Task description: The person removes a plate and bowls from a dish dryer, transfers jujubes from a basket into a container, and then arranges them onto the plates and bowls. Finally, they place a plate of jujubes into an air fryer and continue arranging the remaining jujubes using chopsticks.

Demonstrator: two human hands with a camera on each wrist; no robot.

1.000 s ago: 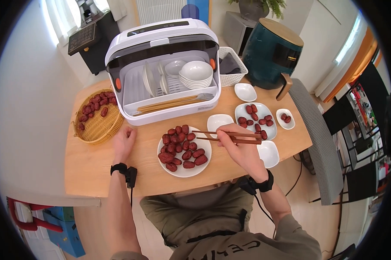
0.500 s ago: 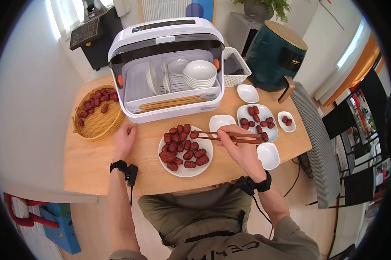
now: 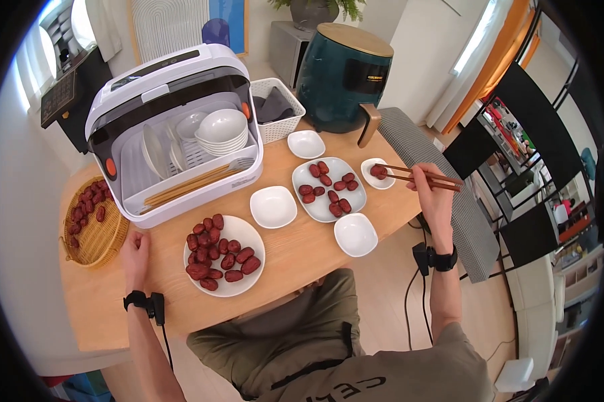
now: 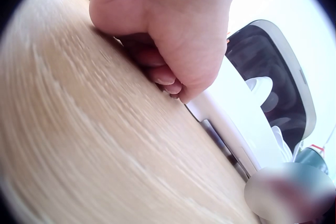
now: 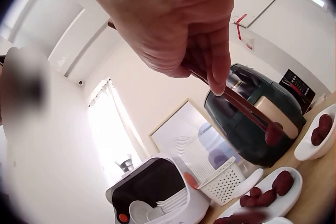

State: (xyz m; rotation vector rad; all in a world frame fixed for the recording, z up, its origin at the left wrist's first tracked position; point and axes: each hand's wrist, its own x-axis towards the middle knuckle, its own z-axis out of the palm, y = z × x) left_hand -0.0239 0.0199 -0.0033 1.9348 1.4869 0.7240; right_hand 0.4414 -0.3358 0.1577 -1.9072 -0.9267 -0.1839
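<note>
My right hand (image 3: 436,201) holds a pair of brown wooden chopsticks (image 3: 426,177) out at the table's right side. A red date (image 5: 273,133) is pinched between their tips, above the small white oval dish (image 5: 308,149), which has dates lying in it. My left hand (image 3: 136,258) rests idle on the tabletop, fingers loosely curled and holding nothing, between the wicker basket (image 3: 108,249) and the round white plate (image 3: 252,236) heaped with dates (image 3: 215,253). A square-cornered white plate (image 3: 305,175) bears several dates in small groups.
Small white dishes (image 3: 274,208) stand around the square-cornered plate. Behind are a white dish cabinet (image 3: 248,175) with bowls and chopsticks, a white perforated basket (image 3: 285,126) and a dark green air fryer (image 3: 342,87). A checked bench (image 3: 442,194) adjoins the table's right edge.
My right hand carries a date in the chopsticks from the round plate rightward to the small oval dish. The head view has turned right; the left hand stays on the table.
</note>
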